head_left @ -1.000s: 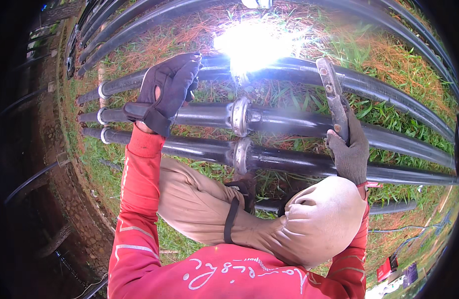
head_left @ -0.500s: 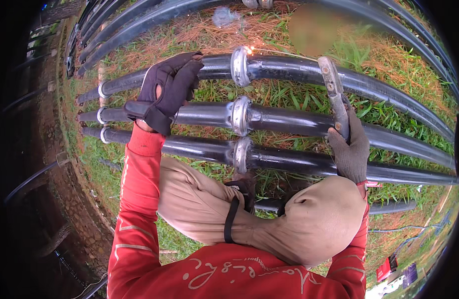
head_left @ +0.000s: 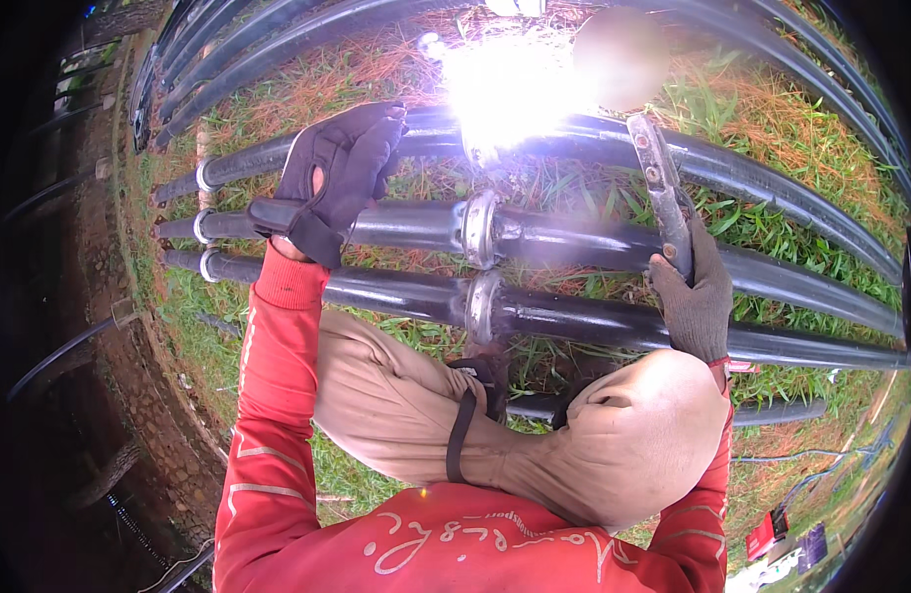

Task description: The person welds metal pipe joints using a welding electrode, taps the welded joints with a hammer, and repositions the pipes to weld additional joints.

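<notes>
My right hand [head_left: 695, 296], in a grey knit glove, is closed around the handle of a worn metal welding electrode holder [head_left: 658, 173]. Bright white arc glare [head_left: 510, 94] covers the top of the joint on the far black pipe [head_left: 604, 138] and hides the rod. My left hand [head_left: 337, 178], in a dark glove with a wrist strap, lies over the same pipe left of the joint, fingers curled together against it. Nearer to me, the middle pipe [head_left: 574, 237] and near pipe [head_left: 574, 314] run parallel, each with a silvery ring joint [head_left: 480, 229].
More black pipes [head_left: 297, 49] lie beyond, over grass and dry needles. My bent knee [head_left: 643, 435] is close behind the near pipe. Blue cable [head_left: 821, 474] and a red box [head_left: 767, 534] lie at lower right. A stone edge [head_left: 149, 395] runs along the left.
The small orange spark at the far pipe's joint has become a broad white arc glare, hiding the rod and most of the ring. Both hands have hardly moved.
</notes>
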A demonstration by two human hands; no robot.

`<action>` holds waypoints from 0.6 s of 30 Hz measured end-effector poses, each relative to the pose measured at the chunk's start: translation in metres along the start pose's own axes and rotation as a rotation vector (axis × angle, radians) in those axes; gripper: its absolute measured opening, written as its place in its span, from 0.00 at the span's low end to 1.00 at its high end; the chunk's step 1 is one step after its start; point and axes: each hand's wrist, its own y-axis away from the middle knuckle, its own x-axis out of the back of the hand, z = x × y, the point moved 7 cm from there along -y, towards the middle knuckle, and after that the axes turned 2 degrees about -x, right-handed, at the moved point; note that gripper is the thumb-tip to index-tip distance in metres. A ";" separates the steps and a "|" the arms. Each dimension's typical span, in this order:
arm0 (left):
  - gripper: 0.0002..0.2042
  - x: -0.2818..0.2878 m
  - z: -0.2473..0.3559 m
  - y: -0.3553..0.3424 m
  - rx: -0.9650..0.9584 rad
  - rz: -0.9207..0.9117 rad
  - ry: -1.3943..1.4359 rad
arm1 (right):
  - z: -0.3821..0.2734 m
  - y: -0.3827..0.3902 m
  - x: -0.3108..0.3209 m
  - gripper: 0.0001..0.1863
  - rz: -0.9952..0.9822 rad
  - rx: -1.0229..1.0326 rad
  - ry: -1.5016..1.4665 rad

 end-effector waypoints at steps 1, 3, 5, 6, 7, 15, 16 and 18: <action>0.18 0.000 0.001 0.000 0.023 -0.013 -0.016 | 0.000 -0.001 -0.001 0.39 -0.007 0.037 0.035; 0.18 -0.001 0.005 0.001 0.015 -0.018 -0.079 | 0.000 -0.003 -0.003 0.39 -0.019 0.057 0.050; 0.19 0.000 0.004 0.002 0.004 -0.007 -0.023 | 0.003 -0.001 -0.005 0.39 -0.016 0.033 -0.050; 0.19 0.000 0.003 0.003 -0.001 0.003 0.037 | 0.006 0.000 -0.005 0.39 -0.012 0.009 -0.148; 0.18 0.000 0.005 0.004 -0.001 0.025 0.000 | 0.005 0.000 -0.003 0.38 0.020 0.017 -0.125; 0.17 0.001 0.008 0.001 -0.023 0.011 -0.069 | 0.007 -0.002 0.005 0.39 0.043 0.080 0.087; 0.17 0.000 0.008 0.002 -0.021 0.010 -0.060 | 0.004 0.000 0.003 0.40 0.034 0.109 0.126; 0.17 0.002 0.005 0.001 -0.015 0.006 -0.068 | -0.002 0.001 0.000 0.40 0.031 0.096 0.109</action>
